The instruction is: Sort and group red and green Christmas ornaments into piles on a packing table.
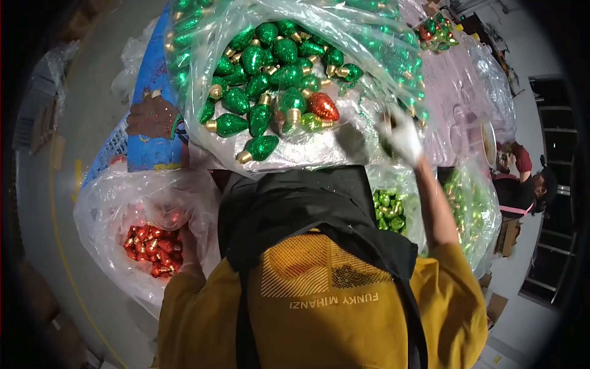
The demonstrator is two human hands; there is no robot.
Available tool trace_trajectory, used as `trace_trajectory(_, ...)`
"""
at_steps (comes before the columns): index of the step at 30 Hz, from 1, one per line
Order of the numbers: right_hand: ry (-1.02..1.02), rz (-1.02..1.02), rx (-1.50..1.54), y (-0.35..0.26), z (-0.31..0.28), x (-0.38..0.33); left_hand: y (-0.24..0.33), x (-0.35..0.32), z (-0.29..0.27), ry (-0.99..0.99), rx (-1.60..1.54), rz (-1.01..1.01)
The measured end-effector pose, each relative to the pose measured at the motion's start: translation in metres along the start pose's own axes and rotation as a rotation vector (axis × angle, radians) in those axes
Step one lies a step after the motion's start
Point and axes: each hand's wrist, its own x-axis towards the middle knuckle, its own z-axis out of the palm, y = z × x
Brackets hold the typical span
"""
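Dark green glittery bulb ornaments (259, 148) with gold bases lie in an opened clear plastic bag (206, 132) before me. Among them are one red bulb (322, 106) and a smaller lime-green bulb (311, 122). My right hand (402, 136), in a white glove, is at the right side of this pile, smeared by motion; its fingers and anything in them are unclear. Low on the left, my left hand (188, 246) reaches into a clear bag (101, 206) of shiny red bulbs (149, 246), at their right edge. Its fingers are hidden.
Lime-green bulbs (389, 210) fill a bag below my right arm, with another bag (470, 212) beside it. A brown glove (153, 115) lies on a blue surface (153, 147). A packet of mixed bulbs (437, 32) sits far right. Another person (519, 190) is at the right.
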Motion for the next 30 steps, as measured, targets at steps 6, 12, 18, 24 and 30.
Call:
trace_trajectory(6, 0.029, -0.231, -0.461, -0.011, 0.048, 0.158, -0.013, 0.004, 0.005, -0.020, -0.002, 0.021)
trace_trajectory(12, -0.135, 0.082, -0.376, -0.030, 0.064, 0.177, -0.008, 0.004, 0.000, -0.006, 0.472, 0.504)
trace_trajectory(18, 0.204, 0.063, -0.453, 0.074, 0.017, 0.139, 0.094, -0.081, 0.017, 0.401, 0.950, 0.409)
trace_trajectory(24, -0.068, 0.233, -0.357, 0.085, 0.024, 0.122, 0.243, -0.161, 0.277, 0.122, 0.842, 1.242)
trace_trajectory(30, 0.255, 0.377, -0.189, 0.070, 0.020, 0.094, 0.234, -0.159, 0.510, -0.911, 1.339, 1.449)
